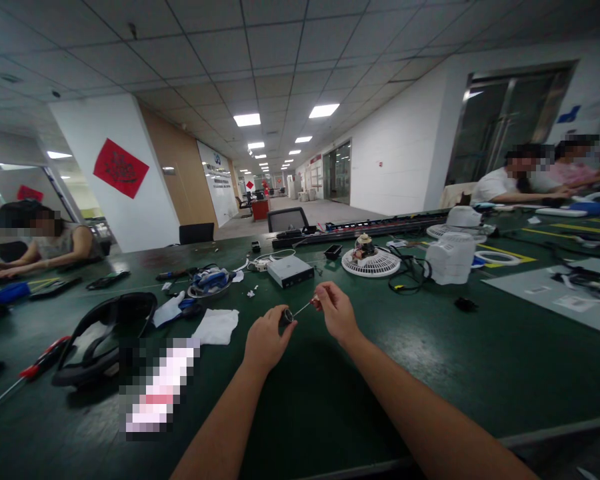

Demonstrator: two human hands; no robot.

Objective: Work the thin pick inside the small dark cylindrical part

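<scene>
Over the green table, my left hand [267,340] is closed around a small black round part [286,317] with a pale rim at its end. Fingertips of my right hand [334,310] pinch a thin metal-shafted tool [303,310] that looks like a small screwdriver. Its shaft slants down to the left, and the tip meets or nearly meets the rim of the black part. My fingers cover the tool's grip end. Just beyond both hands lies a light grey box-shaped device [290,272].
A fan base with exposed motor [370,260] and a white housing [450,259] stand to the right, with cables. Left are a black headset-like frame [105,337], a red-handled screwdriver [43,360] and a white cloth [217,327]. Other people sit at the far left and far right.
</scene>
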